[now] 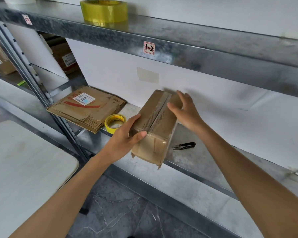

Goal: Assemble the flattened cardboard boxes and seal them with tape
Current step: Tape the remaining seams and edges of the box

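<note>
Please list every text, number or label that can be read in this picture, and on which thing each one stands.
"1-2": handwritten on the red-bordered sticker on the upper shelf, front edge.
Second sticker, further left on that edge: not readable.
Shipping label on the flattened cardboard boxes: too small to read.
Print along the seam of the assembled box: blurred.
Label on the brown box behind: blurred.

**One box taped, others flat**

The brown cardboard box [155,121] stands closed and askew on the shelf [205,162], with clear tape along its top seam and its near end past the edge. My left hand [126,136] grips its near corner. The flattened boxes [86,109] lie stacked to its left. A small yellow tape roll [114,123] lies flat between them, and a larger roll [104,12] sits on the upper shelf [162,28].
</note>
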